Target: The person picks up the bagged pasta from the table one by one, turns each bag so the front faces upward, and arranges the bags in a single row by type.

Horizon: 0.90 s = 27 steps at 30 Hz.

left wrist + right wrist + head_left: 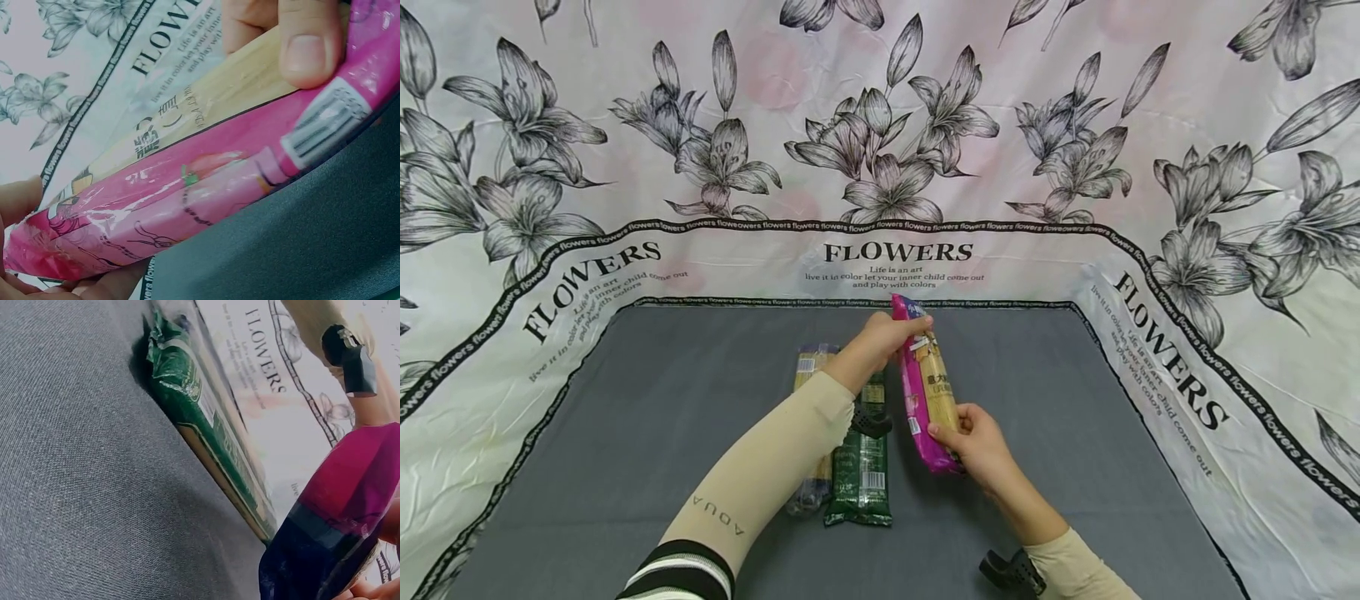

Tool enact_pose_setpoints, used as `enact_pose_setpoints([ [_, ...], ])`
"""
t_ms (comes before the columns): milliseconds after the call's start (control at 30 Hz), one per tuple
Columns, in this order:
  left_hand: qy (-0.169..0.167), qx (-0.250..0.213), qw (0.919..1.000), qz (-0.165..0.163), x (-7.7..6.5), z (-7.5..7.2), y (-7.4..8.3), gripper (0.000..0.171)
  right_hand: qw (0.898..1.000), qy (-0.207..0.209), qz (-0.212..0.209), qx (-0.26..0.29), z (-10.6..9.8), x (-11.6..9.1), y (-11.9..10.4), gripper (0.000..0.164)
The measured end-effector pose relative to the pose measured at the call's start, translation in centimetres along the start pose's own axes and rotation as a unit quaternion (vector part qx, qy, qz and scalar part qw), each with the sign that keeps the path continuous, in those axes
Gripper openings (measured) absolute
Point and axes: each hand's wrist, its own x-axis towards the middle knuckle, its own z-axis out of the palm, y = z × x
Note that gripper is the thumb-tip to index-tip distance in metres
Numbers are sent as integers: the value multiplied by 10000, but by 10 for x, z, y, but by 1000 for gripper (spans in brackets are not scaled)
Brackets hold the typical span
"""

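Observation:
In the head view a pink packet of spaghetti (916, 400), with a window showing pale strands, is held tilted above the cloth. My left hand (880, 340) grips its far end, and my right hand (977, 440) pinches the near end between thumb and fingers. The left wrist view shows the pink packet (212, 181) close up, its barcode beside the right thumb. Left of it lie a green packet (860, 492) and a clear packet of spaghetti (811, 496), side by side and partly covered by my left arm.
A grey cloth (1037, 375) covers the work surface. Around it runs a white cloth border (895, 287) printed with flowers and lettering. Black wrist devices (1013, 572) are strapped to both arms.

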Motion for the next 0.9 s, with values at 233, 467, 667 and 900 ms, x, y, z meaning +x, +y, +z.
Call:
enact_pose_setpoints([
  [233,339,-321,9989,-76,4,3,2,66,9996,188,-99,-203,1,-3,-1,43],
  [467,593,-351,9976,-105,12,3,-6,48,9993,270,-11,-275,5,-5,0,49],
  [667,532,-592,9968,-6,15,3,-10,41,9995,274,139,-121,6,-7,0,53],
  [900,436,-905,9949,-8,13,1,-7,40,9997,48,229,-26,-1,-5,0,54],
])
